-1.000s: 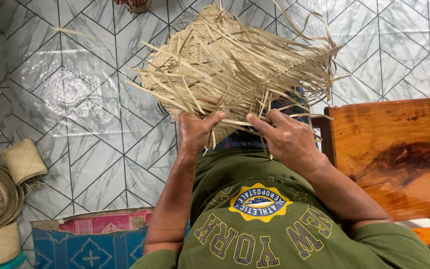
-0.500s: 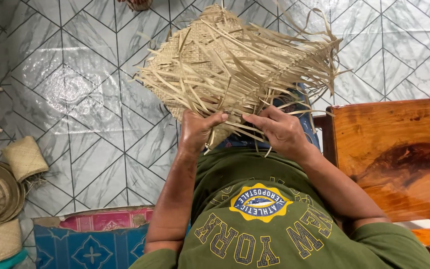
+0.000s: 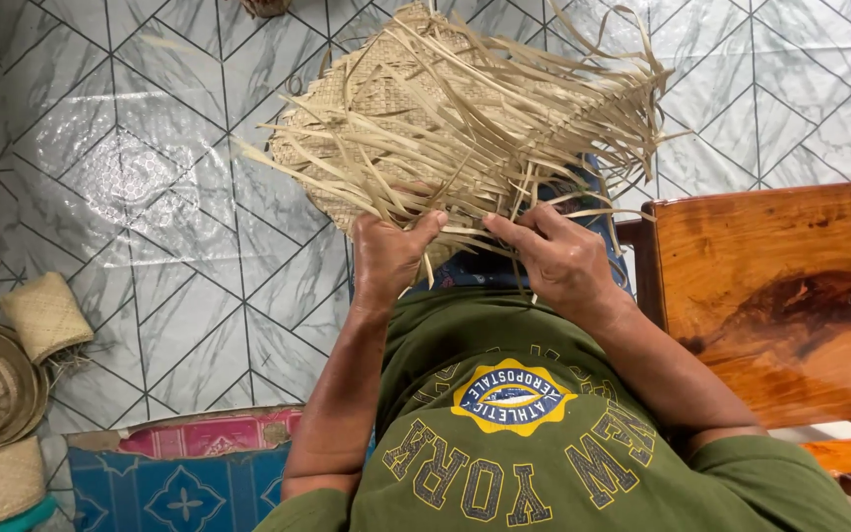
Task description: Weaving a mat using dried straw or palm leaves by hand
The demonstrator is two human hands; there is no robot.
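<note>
Both the left hand (image 3: 388, 258) and right hand (image 3: 558, 258) pinch loose straw strips of the half-woven palm mat (image 3: 416, 108) between thumb and fingertips.

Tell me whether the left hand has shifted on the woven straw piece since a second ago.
No real shift. The left hand grips the loose strips at the near edge of the woven straw piece, at the same spot relative to the wooden chair.

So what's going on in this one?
A seated person in a green shirt is working a half-woven straw piece held over the lap. The left hand and right hand both pinch loose strips at its near edge, where many unwoven ends stick out. A wooden chair stands to the right, and finished woven items lie on the tiled floor at left.
</note>
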